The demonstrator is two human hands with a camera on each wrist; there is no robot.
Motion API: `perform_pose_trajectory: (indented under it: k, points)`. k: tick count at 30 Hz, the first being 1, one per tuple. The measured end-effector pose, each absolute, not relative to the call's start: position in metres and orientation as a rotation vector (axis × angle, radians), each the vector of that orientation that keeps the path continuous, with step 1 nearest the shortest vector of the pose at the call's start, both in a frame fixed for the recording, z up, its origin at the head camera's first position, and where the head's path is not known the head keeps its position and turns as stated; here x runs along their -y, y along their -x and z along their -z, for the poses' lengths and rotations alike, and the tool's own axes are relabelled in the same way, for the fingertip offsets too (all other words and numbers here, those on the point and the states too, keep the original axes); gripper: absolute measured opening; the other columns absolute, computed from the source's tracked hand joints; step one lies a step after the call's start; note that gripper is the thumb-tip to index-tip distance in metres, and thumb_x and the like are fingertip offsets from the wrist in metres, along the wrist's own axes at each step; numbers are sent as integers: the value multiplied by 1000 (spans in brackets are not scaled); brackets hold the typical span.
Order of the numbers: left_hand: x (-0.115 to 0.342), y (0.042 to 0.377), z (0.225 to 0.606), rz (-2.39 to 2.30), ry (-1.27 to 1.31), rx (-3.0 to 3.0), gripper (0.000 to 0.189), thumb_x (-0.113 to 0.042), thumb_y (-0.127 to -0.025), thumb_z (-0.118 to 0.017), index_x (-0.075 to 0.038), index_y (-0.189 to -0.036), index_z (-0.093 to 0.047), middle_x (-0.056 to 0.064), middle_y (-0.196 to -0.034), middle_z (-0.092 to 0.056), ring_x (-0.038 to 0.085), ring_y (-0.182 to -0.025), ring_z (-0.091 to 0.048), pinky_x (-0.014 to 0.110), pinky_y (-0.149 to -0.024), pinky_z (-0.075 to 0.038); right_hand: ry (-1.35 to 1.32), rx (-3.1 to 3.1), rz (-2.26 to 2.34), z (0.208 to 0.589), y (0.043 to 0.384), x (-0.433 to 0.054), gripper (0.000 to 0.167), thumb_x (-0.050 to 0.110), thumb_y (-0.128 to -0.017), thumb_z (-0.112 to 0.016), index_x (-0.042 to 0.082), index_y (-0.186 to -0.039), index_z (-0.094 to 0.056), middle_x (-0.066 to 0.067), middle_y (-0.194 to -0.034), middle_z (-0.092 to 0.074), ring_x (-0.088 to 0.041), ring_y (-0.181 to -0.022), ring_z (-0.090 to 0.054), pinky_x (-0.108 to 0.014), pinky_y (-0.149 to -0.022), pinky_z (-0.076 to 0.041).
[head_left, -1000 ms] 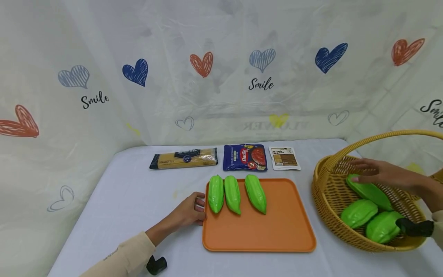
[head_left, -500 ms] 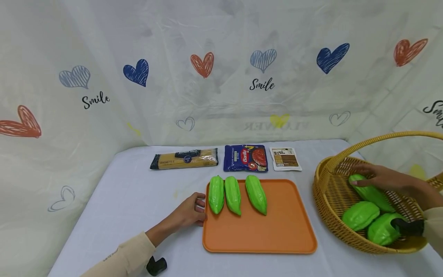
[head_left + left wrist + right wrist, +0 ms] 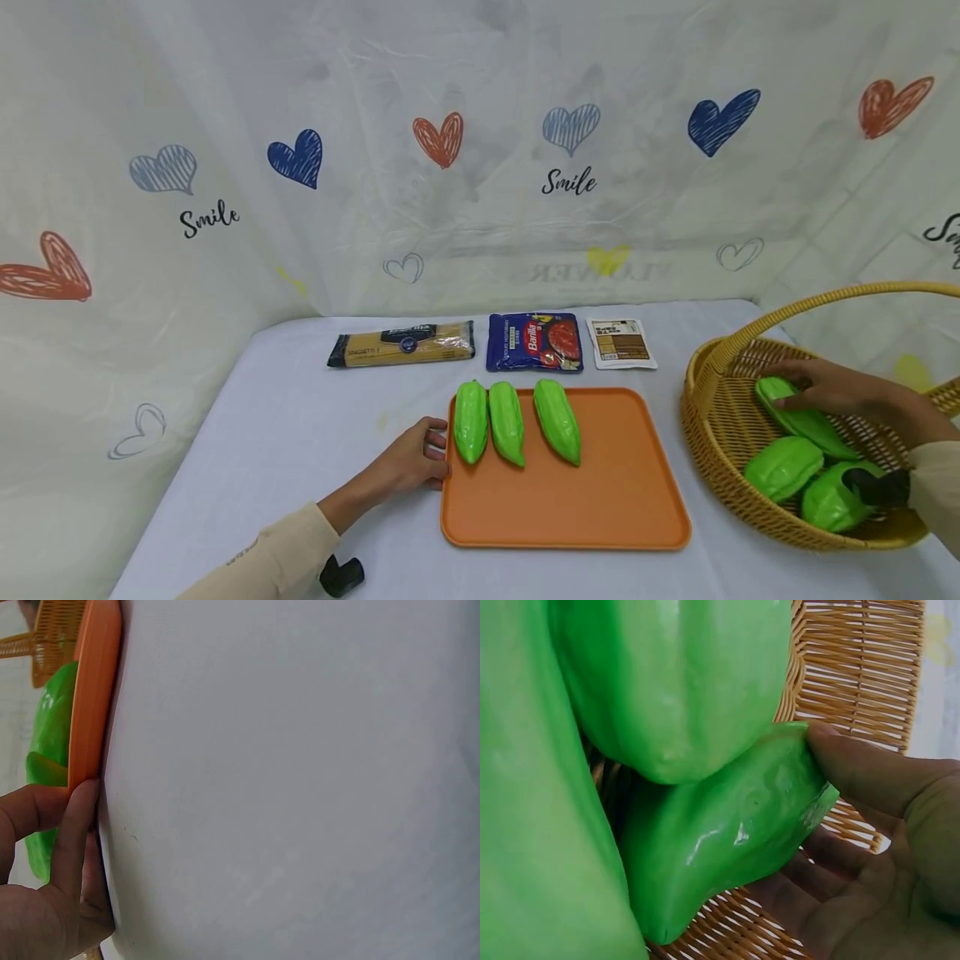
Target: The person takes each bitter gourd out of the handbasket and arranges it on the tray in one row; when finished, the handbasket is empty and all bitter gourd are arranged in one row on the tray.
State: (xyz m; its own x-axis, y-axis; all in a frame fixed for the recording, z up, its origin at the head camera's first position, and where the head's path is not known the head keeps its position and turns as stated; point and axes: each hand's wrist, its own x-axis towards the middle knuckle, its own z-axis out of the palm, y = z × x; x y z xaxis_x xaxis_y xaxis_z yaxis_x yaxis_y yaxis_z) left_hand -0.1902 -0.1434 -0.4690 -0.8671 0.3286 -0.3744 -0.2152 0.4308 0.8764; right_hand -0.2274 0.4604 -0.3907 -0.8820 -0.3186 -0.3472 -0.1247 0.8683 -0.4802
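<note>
In the basket at the right, my right hand (image 3: pixel 843 390) grips the far end of a long, glossy green gourd-like vegetable (image 3: pixel 812 427). The right wrist view shows the thumb on one side of this green vegetable (image 3: pixel 742 817) and fingers curled under the other. Two rounder-looking green ones (image 3: pixel 783 468) lie nearer in the wicker basket (image 3: pixel 701 437). My left hand (image 3: pixel 411 457) holds the left rim of the orange tray (image 3: pixel 562 512), pinching the edge (image 3: pixel 96 697) between thumb and fingers. On the tray, three slim green vegetables (image 3: pixel 470 423) lie along its far left part.
Behind the tray lie a spaghetti pack (image 3: pixel 401 343), a blue sauce pouch (image 3: pixel 534 342) and a small white-and-brown packet (image 3: pixel 621 343). The basket's tall handle (image 3: pixel 840 293) arches over its opening. A heart-printed curtain (image 3: pixel 495 225) hangs at the back.
My right hand has lowered onto the long green vegetable in the basket, and its fingers have closed round the far end. The left hand stays at the tray's rim.
</note>
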Motion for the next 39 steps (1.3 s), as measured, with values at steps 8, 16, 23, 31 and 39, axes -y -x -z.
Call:
perform_pose_trajectory:
  k: [8,16,23,31,39]
  points:
    - [144,192,469,-1430,-98,-2208,73,-2,-80,-74,0,-145,-40,14,-121,-53,21,-98,-60,33,-71,-64,363,-2691,636,390,227,-459,61,19,-97,-63,-16,-141,-39,-51,-137,-35,-69,-120,-38,-61,-84,-54]
    - [145,194,469,-1415,-93,-2212,73,-3,-80,-74,-1,-145,-40,13,-121,-53,22,-98,-60,32,-72,-64,350,-2778,653,385,224,-455,64,23,-99,-62,-13,-145,-36,-50,-140,-33,-69,-121,-37,-72,-87,-47]
    - [143,197,469,-1405,-94,-2217,73,-3,-79,-74,-2,-145,-41,13,-120,-54,21,-98,-61,32,-71,-64,265,-2829,646,377,220,-453,71,30,-101,-59,-12,-149,-29,-50,-141,-30,-69,-120,-37,-74,-85,-46]
    - [141,195,472,-1416,-111,-2213,73,-3,-80,-74,0,-145,-40,14,-120,-54,21,-98,-61,32,-70,-64,202,-2840,674,369,214,-449,73,37,-103,-54,-10,-151,-26,-50,-141,-29,-73,-118,-36,-73,-81,-48]
    - [144,193,473,-1424,-104,-2205,73,-3,-81,-74,0,-145,-40,13,-119,-53,22,-97,-61,32,-70,-64,166,-2805,708,360,207,-437,77,41,-102,-54,-5,-156,-22,-47,-143,-28,-67,-119,-37,-70,-78,-49]
